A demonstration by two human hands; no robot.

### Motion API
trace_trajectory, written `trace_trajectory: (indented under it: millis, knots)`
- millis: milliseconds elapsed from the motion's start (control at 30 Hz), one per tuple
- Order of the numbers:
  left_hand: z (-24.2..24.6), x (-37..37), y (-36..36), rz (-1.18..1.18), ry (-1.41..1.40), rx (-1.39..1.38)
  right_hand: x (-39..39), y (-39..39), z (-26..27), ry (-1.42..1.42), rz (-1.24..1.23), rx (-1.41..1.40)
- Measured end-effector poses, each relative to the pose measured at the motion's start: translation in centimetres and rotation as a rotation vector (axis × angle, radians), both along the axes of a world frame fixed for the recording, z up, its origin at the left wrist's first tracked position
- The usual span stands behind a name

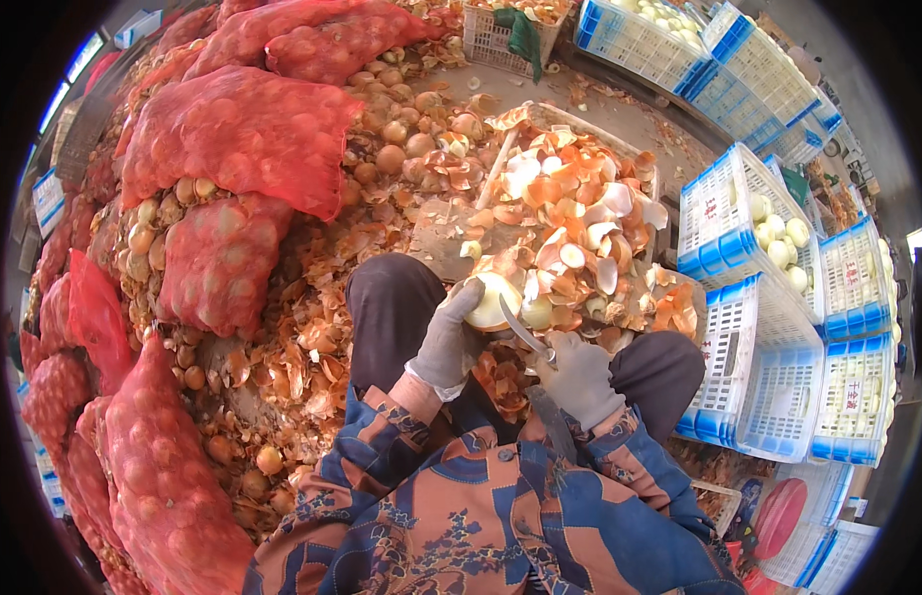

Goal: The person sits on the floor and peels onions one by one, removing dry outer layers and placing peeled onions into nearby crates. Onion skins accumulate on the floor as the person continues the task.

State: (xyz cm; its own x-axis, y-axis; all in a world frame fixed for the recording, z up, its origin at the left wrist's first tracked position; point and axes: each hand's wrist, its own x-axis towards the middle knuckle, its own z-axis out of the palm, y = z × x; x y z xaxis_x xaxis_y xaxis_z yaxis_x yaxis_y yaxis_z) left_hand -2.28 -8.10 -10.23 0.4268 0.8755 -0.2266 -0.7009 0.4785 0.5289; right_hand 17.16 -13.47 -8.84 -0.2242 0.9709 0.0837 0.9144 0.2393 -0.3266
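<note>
My left hand [451, 335], in a grey glove, grips a partly peeled onion [494, 301] just above my lap. My right hand [581, 378], gloved too, is closed around a small curved knife [522, 326]; its blade lies against the onion's right side. Beyond the hands a heap of onion skins [572, 201] fills a shallow crate [497, 169]. A pale peeled onion [536, 312] rests at the heap's near edge, beside the blade. A small pale piece of onion [471, 249] lies on a flat board [440, 236] to the left. The knife's handle is mostly hidden in my right hand.
Red mesh sacks of onions [234, 134] are piled on the left. Loose unpeeled onions [391, 158] and skins [320, 335] cover the floor. On the right stand blue and white plastic crates [717, 212], several with peeled onions [779, 253]. Another crate [498, 41] with a green cloth stands at the top.
</note>
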Motion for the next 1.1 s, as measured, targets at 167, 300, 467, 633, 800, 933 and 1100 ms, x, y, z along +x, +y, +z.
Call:
trace_trajectory:
  millis: [167, 300, 467, 633, 800, 933, 1100]
  knots:
    - [-0.1, 0.1, 0.1, -0.01, 0.054, -0.022, 0.5, 0.3, 0.2, -0.033, -0.019, -0.011]
    - [-0.9, 0.5, 0.3, 0.007, 0.094, -0.019, 0.9, 0.5, -0.8, 0.212, -0.098, -0.209]
    - [-0.4, 1.1, 0.6, 0.071, 0.152, -0.018, 0.4, 0.3, -0.5, 1.051, -0.315, -0.787]
    - [-0.4, 1.1, 0.3, 0.042, 0.22, 0.041, 2.9, 1.2, 0.2, 1.43, -0.634, -0.706]
    - [0.3, 1.2, 0.6, -0.035, 0.205, -0.003, 0.1, 2.1, 2.2, 1.117, -0.425, -0.515]
    - [-0.2, 0.9, 0.4, -0.058, 0.349, 0.037, 0.1, 2.5, 0.0, 0.862, -0.144, -0.293]
    - [-2.8, 1.9, 0.1, 0.01, 0.352, 0.208, -1.0, 1.6, 1.9, 0.865, -0.397, -0.431]
